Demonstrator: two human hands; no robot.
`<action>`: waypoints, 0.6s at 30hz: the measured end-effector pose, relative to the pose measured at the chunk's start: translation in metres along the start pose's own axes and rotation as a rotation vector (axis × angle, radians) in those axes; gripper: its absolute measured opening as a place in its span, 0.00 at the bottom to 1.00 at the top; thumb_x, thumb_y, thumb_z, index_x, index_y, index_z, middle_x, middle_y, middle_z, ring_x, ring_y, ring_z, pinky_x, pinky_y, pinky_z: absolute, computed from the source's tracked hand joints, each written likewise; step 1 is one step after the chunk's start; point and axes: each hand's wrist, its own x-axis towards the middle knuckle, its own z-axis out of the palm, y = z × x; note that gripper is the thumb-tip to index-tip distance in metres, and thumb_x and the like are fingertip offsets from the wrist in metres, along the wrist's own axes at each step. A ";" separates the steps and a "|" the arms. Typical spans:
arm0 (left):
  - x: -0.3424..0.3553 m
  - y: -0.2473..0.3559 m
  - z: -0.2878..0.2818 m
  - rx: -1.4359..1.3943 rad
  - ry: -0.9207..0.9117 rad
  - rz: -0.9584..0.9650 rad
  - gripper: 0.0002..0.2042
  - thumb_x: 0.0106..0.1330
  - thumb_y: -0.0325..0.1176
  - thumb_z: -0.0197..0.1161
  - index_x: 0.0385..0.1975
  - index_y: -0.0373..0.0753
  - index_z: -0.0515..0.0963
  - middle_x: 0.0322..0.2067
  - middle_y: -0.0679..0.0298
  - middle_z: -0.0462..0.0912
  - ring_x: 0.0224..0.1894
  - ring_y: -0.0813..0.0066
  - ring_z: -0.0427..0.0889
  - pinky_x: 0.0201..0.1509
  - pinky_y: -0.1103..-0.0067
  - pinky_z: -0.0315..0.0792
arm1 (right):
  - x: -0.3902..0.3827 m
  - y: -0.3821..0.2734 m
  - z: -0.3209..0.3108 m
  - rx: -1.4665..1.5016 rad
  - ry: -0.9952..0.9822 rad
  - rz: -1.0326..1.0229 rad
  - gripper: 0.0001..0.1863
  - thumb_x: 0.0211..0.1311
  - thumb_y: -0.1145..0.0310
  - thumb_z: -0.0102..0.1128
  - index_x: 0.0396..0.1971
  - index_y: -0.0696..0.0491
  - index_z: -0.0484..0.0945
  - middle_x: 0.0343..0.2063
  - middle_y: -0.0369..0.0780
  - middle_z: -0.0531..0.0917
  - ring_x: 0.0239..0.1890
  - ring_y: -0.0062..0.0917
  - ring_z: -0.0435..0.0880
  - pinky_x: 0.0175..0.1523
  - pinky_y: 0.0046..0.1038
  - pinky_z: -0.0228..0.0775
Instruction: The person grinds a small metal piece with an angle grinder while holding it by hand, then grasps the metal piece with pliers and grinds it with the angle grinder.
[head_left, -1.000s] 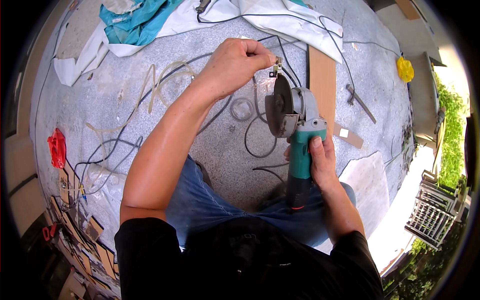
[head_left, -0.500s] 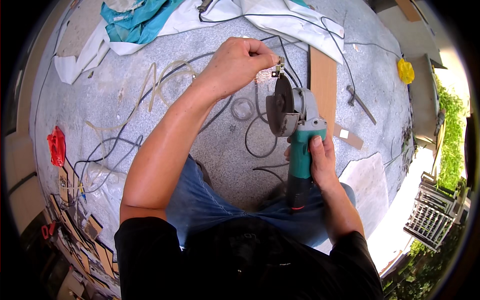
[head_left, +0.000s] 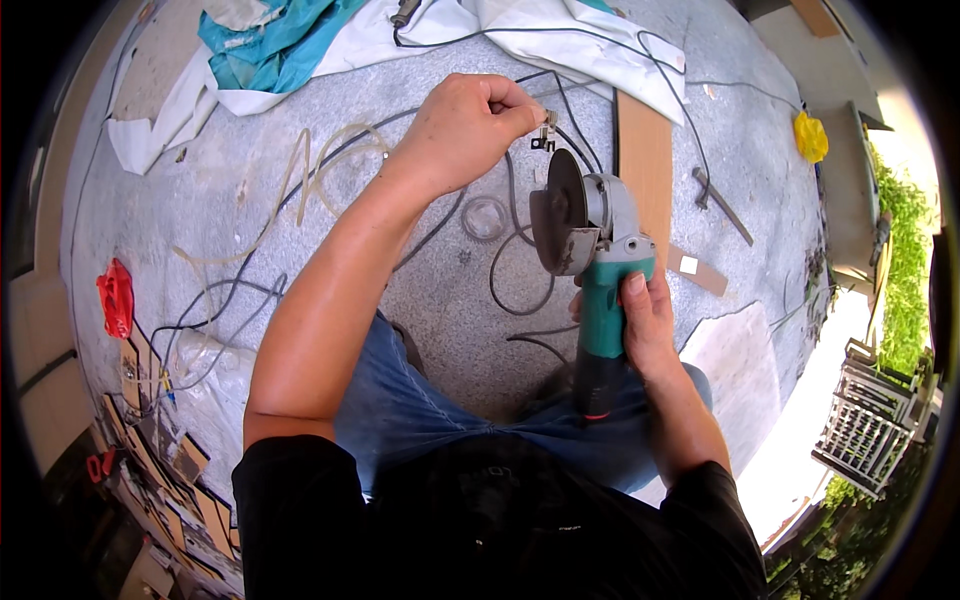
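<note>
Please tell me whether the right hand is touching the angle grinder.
Touching: the head view shows the right hand wrapped around the angle grinder, its thumb lying against the green body.

The grinder body [head_left: 602, 308] looks plastic, the small fitting [head_left: 546, 134] shiny metal.

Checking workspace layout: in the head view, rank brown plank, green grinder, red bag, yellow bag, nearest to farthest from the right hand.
1. Green grinder: held in the right hand.
2. Brown plank: on the ground, ahead.
3. Yellow bag: far right.
4. Red bag: far left.
</note>
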 end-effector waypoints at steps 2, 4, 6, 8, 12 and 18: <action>0.002 -0.001 -0.003 -0.033 0.018 -0.012 0.14 0.67 0.40 0.68 0.41 0.34 0.88 0.34 0.63 0.89 0.39 0.77 0.84 0.47 0.78 0.76 | -0.001 0.000 0.000 -0.002 -0.024 -0.011 0.40 0.75 0.54 0.58 0.76 0.52 0.49 0.52 0.47 0.82 0.37 0.33 0.87 0.44 0.35 0.83; 0.005 -0.001 -0.006 -0.050 0.007 -0.030 0.15 0.67 0.40 0.69 0.41 0.33 0.88 0.36 0.61 0.90 0.42 0.75 0.85 0.51 0.76 0.76 | -0.003 0.000 -0.001 -0.002 -0.020 -0.018 0.41 0.75 0.52 0.58 0.77 0.53 0.49 0.52 0.47 0.82 0.37 0.33 0.87 0.44 0.35 0.83; 0.004 -0.001 -0.004 -0.075 0.006 -0.040 0.15 0.67 0.40 0.69 0.41 0.33 0.88 0.37 0.61 0.90 0.43 0.74 0.85 0.53 0.76 0.75 | -0.003 0.001 -0.002 -0.009 -0.009 -0.020 0.42 0.75 0.51 0.58 0.77 0.53 0.48 0.52 0.47 0.82 0.37 0.33 0.87 0.44 0.34 0.83; 0.003 -0.001 -0.004 -0.101 0.005 -0.048 0.15 0.67 0.40 0.69 0.41 0.33 0.88 0.38 0.60 0.90 0.44 0.73 0.85 0.56 0.75 0.75 | -0.002 0.000 -0.002 -0.017 0.004 -0.023 0.42 0.75 0.51 0.58 0.77 0.53 0.48 0.52 0.47 0.82 0.37 0.33 0.87 0.44 0.34 0.83; 0.000 0.003 -0.003 -0.087 -0.019 -0.084 0.15 0.67 0.41 0.68 0.42 0.34 0.88 0.39 0.60 0.90 0.46 0.73 0.85 0.57 0.74 0.74 | -0.002 -0.003 -0.002 -0.032 0.002 -0.011 0.43 0.74 0.50 0.58 0.77 0.53 0.48 0.52 0.47 0.82 0.37 0.33 0.88 0.43 0.34 0.83; -0.001 0.004 -0.001 -0.076 -0.032 -0.056 0.15 0.67 0.41 0.68 0.43 0.34 0.88 0.40 0.60 0.89 0.47 0.73 0.85 0.57 0.74 0.74 | -0.001 -0.003 0.000 0.004 -0.011 -0.016 0.43 0.73 0.50 0.60 0.76 0.53 0.48 0.52 0.47 0.82 0.36 0.33 0.88 0.42 0.34 0.83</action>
